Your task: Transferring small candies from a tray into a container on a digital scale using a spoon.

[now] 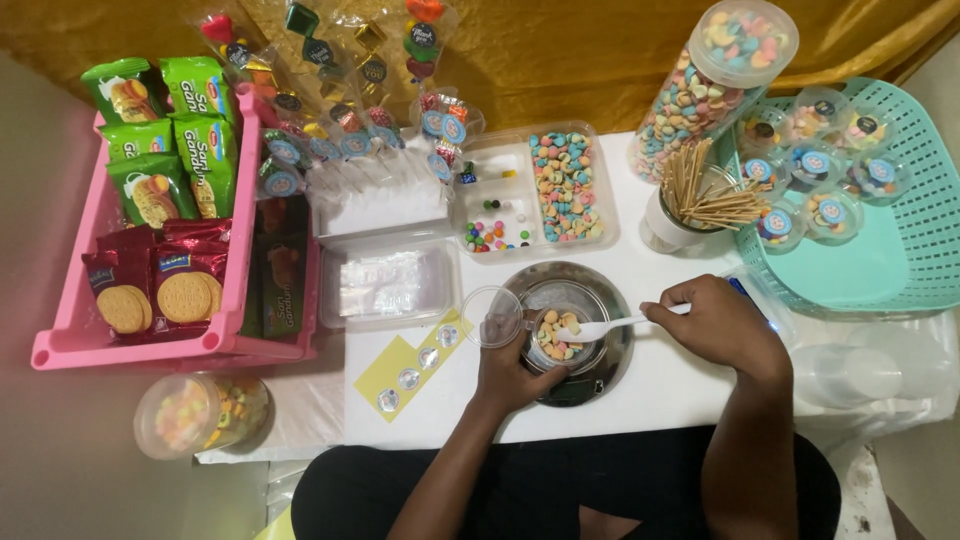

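My left hand [512,368] grips a small clear cup [556,338] partly filled with pastel candy rings, its hinged lid [492,316] open to the left. The cup sits over a round steel bowl [600,375] on the white table. My right hand [715,322] holds a white plastic spoon [603,327] whose bowl rests on the candies in the cup.
A clear divided tray [535,190] of candies lies behind the bowl. A tall candy jar [712,85], a cup of wooden skewers [700,195] and a teal basket [900,230] of filled cups stand at right. A pink biscuit crate [150,345], a sticker strip [410,365] and a lidded tub [200,412] are at left.
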